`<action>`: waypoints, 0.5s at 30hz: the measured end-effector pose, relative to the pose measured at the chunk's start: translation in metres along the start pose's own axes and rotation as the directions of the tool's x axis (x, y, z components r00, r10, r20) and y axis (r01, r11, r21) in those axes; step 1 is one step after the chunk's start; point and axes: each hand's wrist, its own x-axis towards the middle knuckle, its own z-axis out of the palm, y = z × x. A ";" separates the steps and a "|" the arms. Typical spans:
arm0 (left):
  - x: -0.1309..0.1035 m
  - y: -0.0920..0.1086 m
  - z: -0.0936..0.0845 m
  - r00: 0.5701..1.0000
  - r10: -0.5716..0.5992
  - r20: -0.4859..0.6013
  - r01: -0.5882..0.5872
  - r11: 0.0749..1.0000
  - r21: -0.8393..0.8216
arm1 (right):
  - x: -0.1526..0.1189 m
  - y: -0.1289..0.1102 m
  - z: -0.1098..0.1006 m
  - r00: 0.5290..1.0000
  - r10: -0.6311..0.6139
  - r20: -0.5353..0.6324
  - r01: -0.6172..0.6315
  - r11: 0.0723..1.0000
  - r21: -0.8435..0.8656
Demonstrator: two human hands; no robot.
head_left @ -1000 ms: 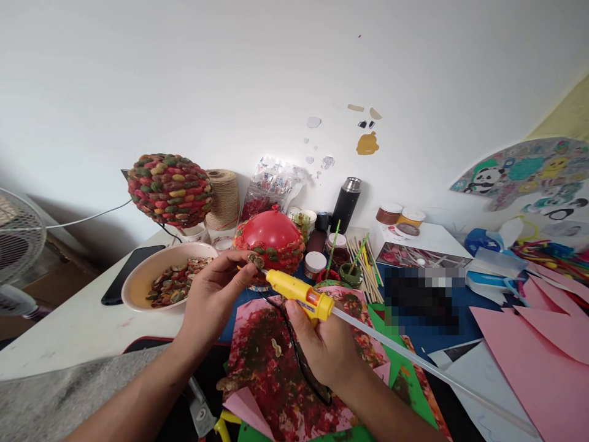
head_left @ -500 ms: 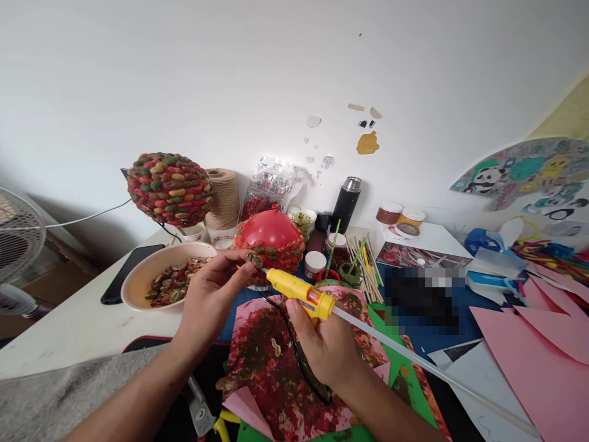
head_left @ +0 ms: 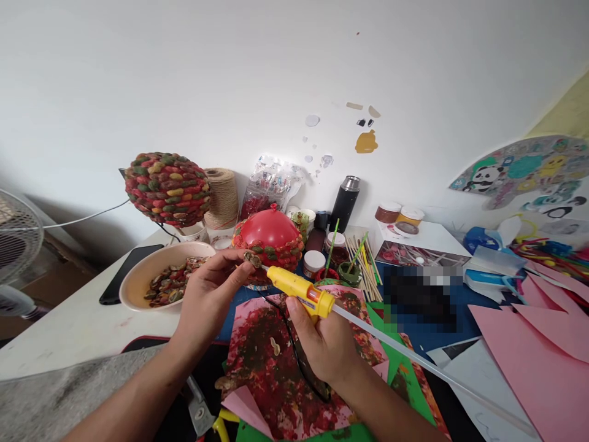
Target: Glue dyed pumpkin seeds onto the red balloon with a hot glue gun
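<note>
My left hand [head_left: 208,299] pinches a painted peanut shell [head_left: 253,258] between thumb and fingertips. In my right hand [head_left: 324,347] is a yellow hot glue gun [head_left: 294,286], its nozzle at the shell's near side; whether they touch I cannot tell. A long clear glue stick [head_left: 391,344] trails from the gun's back toward the lower right. Just behind the nozzle stands a red balloon [head_left: 269,230], its lower part covered with red, green and orange painted shells. A beige bowl [head_left: 131,279] holding many painted shells sits left of my left hand.
A ball covered in painted shells [head_left: 168,189] stands at the back left beside a twine spool [head_left: 221,197]. Paint-stained paper [head_left: 257,393] lies under my hands, with scissors [head_left: 200,414] nearby. Paint jars [head_left: 314,263], a black flask [head_left: 345,205] and wooden sticks [head_left: 368,270] stand behind.
The view has shifted very slightly. Both hands keep the same hold, with the glue gun's nozzle still at the peanut shell.
</note>
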 end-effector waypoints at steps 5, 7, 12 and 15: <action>0.000 0.001 0.002 1.000 0.000 0.001 0.000 1.000 -0.010 | 0.001 0.000 -0.001 1.000 0.012 0.008 -0.012 1.000 0.001; 0.000 0.001 0.002 1.000 -0.005 0.001 0.005 1.000 -0.022 | 0.000 0.002 0.000 0.999 0.029 0.015 -0.029 1.000 0.003; -0.001 0.000 0.000 1.000 -0.007 0.010 0.007 1.000 -0.027 | -0.004 0.005 0.001 0.999 0.042 0.018 -0.043 0.999 0.008; -0.001 0.000 0.000 1.000 -0.004 0.010 0.005 1.000 -0.028 | -0.003 0.003 0.000 1.000 0.023 0.006 -0.023 1.000 -0.007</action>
